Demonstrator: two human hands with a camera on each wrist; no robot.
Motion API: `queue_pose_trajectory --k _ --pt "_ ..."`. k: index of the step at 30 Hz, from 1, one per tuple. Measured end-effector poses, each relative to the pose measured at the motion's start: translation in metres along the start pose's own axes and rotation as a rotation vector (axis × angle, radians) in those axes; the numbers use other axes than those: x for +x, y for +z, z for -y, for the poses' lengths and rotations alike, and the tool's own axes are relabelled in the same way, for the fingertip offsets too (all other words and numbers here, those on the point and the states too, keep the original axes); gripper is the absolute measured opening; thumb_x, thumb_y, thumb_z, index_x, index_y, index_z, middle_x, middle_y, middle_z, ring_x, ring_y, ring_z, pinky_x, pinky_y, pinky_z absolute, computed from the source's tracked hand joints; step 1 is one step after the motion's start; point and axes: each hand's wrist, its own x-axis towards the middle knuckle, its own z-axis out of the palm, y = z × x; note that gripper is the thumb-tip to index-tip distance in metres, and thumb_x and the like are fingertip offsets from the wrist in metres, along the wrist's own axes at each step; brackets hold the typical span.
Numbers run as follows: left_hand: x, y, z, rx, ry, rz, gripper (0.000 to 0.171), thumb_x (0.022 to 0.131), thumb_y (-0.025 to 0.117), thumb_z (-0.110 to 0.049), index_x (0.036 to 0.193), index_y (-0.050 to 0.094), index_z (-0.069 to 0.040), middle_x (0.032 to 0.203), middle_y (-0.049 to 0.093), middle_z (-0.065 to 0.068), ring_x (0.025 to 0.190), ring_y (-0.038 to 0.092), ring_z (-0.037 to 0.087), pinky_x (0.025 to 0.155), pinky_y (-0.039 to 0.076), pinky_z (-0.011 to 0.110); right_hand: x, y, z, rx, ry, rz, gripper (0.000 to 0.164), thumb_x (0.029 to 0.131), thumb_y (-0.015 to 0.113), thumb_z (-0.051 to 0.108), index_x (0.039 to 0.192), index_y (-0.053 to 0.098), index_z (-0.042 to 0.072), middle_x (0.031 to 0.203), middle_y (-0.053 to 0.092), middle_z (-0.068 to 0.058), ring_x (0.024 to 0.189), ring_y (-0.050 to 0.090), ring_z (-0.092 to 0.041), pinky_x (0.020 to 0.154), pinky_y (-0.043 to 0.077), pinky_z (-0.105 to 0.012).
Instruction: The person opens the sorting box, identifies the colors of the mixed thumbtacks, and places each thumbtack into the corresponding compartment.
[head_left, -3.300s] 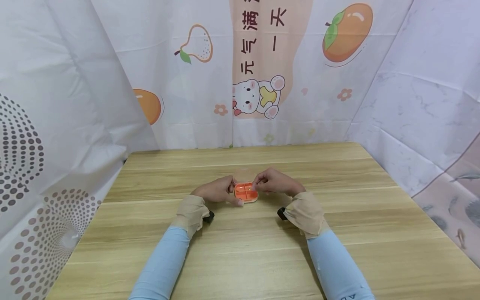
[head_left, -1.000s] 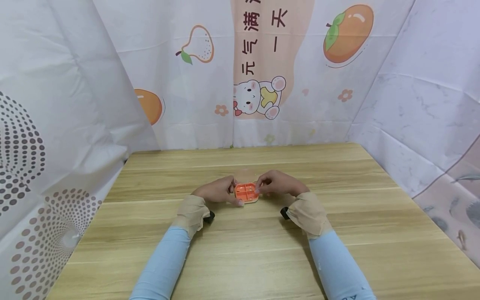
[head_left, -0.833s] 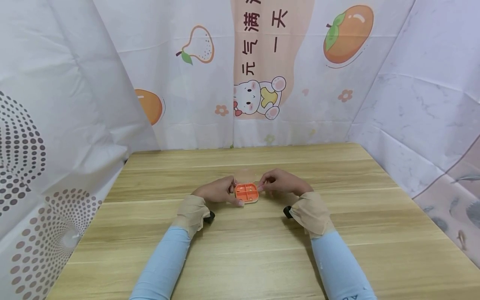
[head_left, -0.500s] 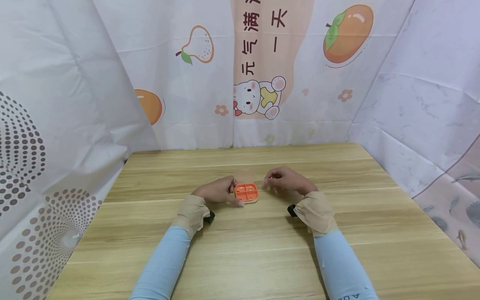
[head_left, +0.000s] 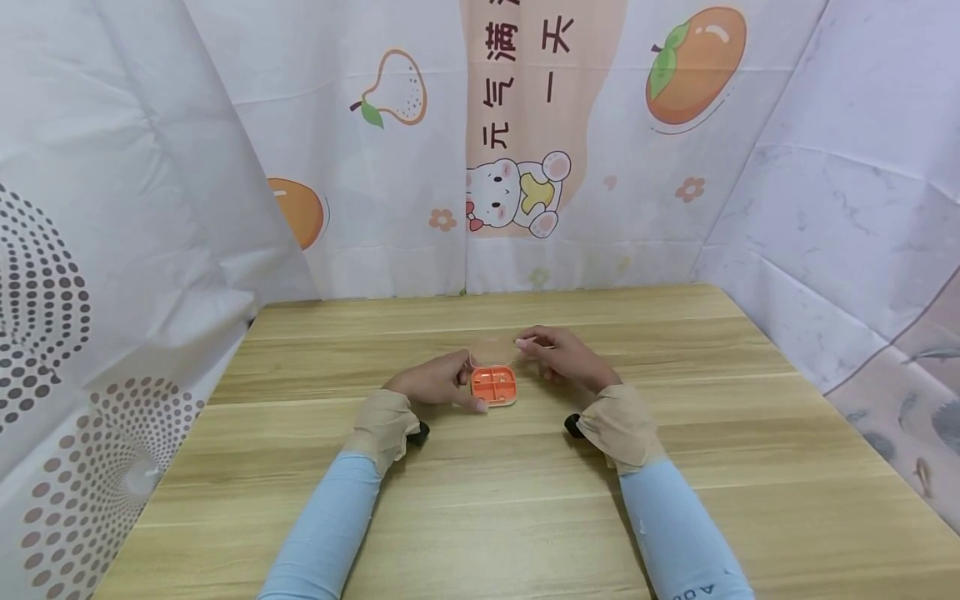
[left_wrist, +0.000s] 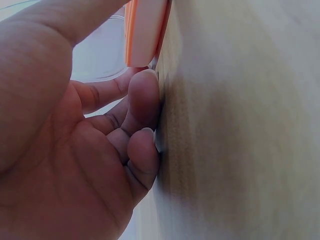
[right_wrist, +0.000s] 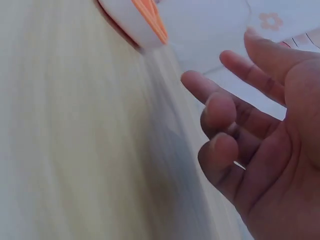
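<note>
A small orange pill box [head_left: 504, 388], divided into several compartments, lies on the table with its clear lid [head_left: 491, 351] raised at the back. Tiny yellowish pieces show in some compartments, too small to make out. My left hand [head_left: 438, 382] grips the box from the left, thumb along its near edge. In the left wrist view the other fingers [left_wrist: 145, 97] curl against the tabletop below the box's side. At the lid's right edge is my right hand [head_left: 562, 357], fingers loosely bent and thumb apart from the index finger, holding nothing.
The wooden table [head_left: 480, 500] runs back to a printed curtain [head_left: 405, 267], with more cloth hanging at both sides. Dark camera mounts stick out at the left wrist [head_left: 418, 433] and right wrist [head_left: 573, 426].
My right hand has withdrawn from the box's right-hand compartments, moved off to the right, then gone back and left to the lid's edge. The left hand has kept its grip in place.
</note>
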Motion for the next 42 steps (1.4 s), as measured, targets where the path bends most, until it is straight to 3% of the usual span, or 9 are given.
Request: queue_pose_trajectory --k 8,17,35,42 --pt "0.002 0.0 -0.001 -0.003 0.001 0.004 0.057 0.083 0.088 -0.036 0.118 0.052 -0.009 0.091 0.049 0.003 0.079 0.043 0.014 0.07 0.037 0.03 0.004 0.011 0.003 0.02 -0.003 0.037 0.049 0.107 0.049 0.05 0.126 0.067 0.008 0.108 0.075 -0.01 0.058 0.052 -0.02 0.048 0.042 -0.028" --pt "0.002 -0.001 0.0 0.008 -0.016 0.0 0.06 0.081 0.089 -0.039 0.119 0.052 -0.01 0.093 0.051 0.004 0.082 0.045 0.015 0.072 0.038 0.03 0.007 0.015 0.007 0.036 0.065 -0.009 0.064 0.098 0.053 0.067 0.118 0.069 0.009 0.104 0.075 -0.007 0.059 0.054 -0.02 0.048 0.042 -0.029" --pt "0.001 -0.001 0.001 0.003 -0.005 -0.003 0.06 0.081 0.09 -0.038 0.117 0.051 -0.01 0.094 0.05 0.005 0.082 0.045 0.015 0.072 0.038 0.03 0.007 0.017 0.012 0.084 0.075 0.012 0.063 0.099 0.055 0.063 0.116 0.068 0.003 0.107 0.075 -0.01 0.058 0.054 -0.019 0.05 0.042 -0.028" --pt "0.001 0.0 0.003 -0.002 0.005 -0.002 0.057 0.081 0.09 -0.037 0.114 0.053 -0.01 0.093 0.051 0.005 0.082 0.045 0.016 0.072 0.038 0.031 0.007 0.017 0.01 0.099 0.066 0.033 0.052 0.101 0.058 0.057 0.115 0.07 0.009 0.108 0.075 -0.01 0.057 0.053 -0.018 0.05 0.042 -0.028"
